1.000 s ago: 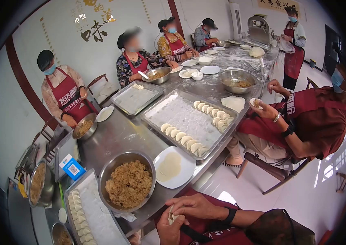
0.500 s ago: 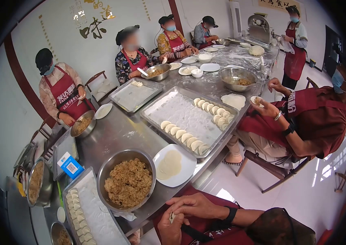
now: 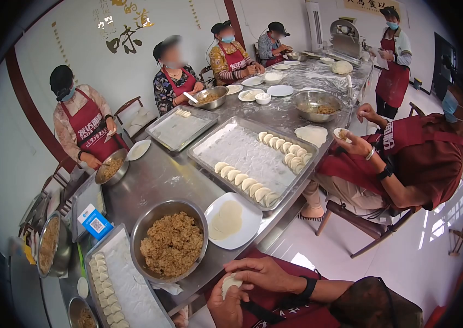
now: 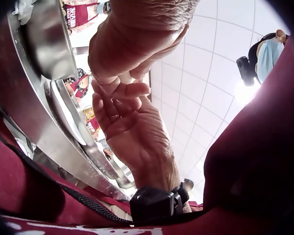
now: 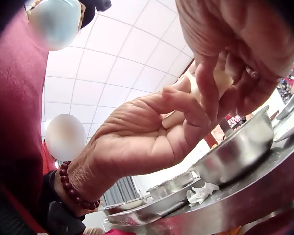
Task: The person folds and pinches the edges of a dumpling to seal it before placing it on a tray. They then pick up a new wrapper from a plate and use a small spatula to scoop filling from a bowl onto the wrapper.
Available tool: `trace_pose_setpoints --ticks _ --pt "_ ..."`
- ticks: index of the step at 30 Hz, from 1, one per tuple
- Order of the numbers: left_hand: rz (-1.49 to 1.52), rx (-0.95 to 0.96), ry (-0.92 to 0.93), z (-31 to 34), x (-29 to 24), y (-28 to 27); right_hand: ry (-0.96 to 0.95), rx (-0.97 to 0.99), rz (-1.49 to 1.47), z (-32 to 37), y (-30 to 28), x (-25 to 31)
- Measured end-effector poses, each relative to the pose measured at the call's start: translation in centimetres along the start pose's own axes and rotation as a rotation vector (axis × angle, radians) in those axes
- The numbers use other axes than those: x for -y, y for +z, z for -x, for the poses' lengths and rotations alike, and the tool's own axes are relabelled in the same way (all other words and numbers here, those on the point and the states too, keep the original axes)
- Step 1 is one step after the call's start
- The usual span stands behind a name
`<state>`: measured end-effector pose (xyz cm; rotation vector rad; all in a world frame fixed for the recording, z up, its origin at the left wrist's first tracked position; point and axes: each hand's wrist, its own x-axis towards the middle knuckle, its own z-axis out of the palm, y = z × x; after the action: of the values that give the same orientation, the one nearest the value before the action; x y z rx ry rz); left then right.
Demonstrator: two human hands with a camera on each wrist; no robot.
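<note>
A pale folded dumpling [image 3: 231,284] sits between my two hands above the apron, near the table edge. My left hand [image 3: 226,307] cradles it from below, thumb and fingers curled about it. From the other side, my right hand [image 3: 263,275] pinches its edge with the fingertips. In the right wrist view the dumpling's dough [image 5: 221,82] shows between the fingers; much of it is hidden. Seen from the left wrist, the hands meet with fingers bent and the dough is covered. Beside them stand a steel bowl of brown filling [image 3: 170,246] and a white plate [image 3: 248,228] with round wrappers [image 3: 227,220].
A floured tray [image 3: 130,279] at the left holds a row of dumplings [image 3: 105,292]. A larger tray [image 3: 237,147] with rows of dumplings lies mid-table. A blue QR-code stand [image 3: 95,223] is near the bowl. Several aproned people sit or stand around the table.
More of the dumpling shows now as my right fingers have shifted and lifted slightly along its edge. Across the table, the person in the floral top has drawn a hand back.
</note>
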<state>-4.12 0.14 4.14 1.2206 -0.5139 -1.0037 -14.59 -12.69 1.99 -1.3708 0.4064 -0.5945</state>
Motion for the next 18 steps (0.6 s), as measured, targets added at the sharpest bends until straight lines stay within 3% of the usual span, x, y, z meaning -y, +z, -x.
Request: trace_pose_setpoints --ticks 8,14,18 --pt "-0.018 -0.017 0.116 0.3 -0.7 -0.1 0.061 -0.002 -0.086 -0.1 -0.2 -1.2" --pt "-0.006 -0.081 0.128 0.2 -0.4 -0.3 0.032 -0.016 -0.125 -0.2 0.2 -1.4" --pt "0.062 -0.113 0.118 0.1 -0.3 -0.2 0.125 0.035 -0.143 0.0 0.1 -1.9"
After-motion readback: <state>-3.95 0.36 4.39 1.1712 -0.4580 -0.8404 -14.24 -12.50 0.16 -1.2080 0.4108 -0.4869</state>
